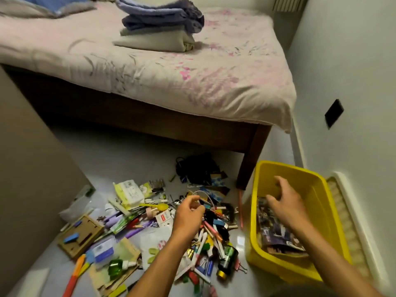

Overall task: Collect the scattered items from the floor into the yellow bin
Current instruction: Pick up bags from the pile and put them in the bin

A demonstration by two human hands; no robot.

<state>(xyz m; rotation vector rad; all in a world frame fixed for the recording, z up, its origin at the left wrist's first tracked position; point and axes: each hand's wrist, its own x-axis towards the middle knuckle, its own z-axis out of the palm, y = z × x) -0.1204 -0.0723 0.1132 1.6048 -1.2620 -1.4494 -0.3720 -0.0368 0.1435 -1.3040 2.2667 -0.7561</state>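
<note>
- Looking down past two bare forearms: near my feet I see a green bottle [114, 267] and an orange marker [75, 275] on the floor [111, 151].
- Left hand [188, 213] hovers over the scattered items [203, 232], fingers curled; whether it pinches anything I cannot tell, blurred.
- Right hand [286, 202] is inside the yellow bin [276, 266], fingers spread and bent downward, above printed packets [276, 230] lying in the bin; holding nothing I can see.
- Bin stands right of the pile, beside the wall.
- Beyond: yellow spoon [157, 207], black pouch [199, 170], then the bed [150, 67] with folded towels [162, 22].
</note>
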